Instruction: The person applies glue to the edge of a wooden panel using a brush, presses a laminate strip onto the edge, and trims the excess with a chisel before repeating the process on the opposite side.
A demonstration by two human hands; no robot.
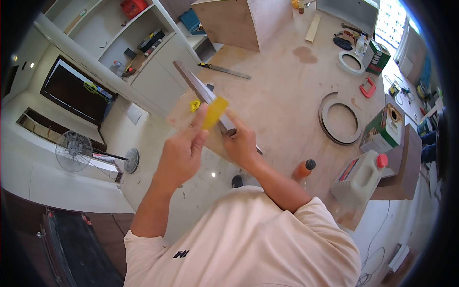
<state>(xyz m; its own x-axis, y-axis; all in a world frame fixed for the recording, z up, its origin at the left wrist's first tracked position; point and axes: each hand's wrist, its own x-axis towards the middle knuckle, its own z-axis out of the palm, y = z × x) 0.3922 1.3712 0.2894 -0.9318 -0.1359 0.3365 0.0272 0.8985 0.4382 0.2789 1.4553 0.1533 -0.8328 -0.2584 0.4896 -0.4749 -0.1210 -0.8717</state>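
Observation:
My left hand (184, 150) is closed on a flat yellow piece (215, 113), pinched between thumb and fingers. The yellow piece lies against the side of a long brown and white bar (201, 91), near its near end. My right hand (241, 143) has its fingers wrapped round that near end from below. The bar points away to the upper left, above the edge of the wooden table (282, 95). A crumpled yellow scrap (194, 105) and a file with a black and yellow handle (224, 70) lie beyond the hands.
On the table's right are an orange bottle (304, 168), a white jug (358, 177), a metal can (382, 128), coiled edging (340, 122), a red clamp (367, 87) and a tape roll (350, 63). A large box (229, 21) stands at the back, a fan (74, 149) at left.

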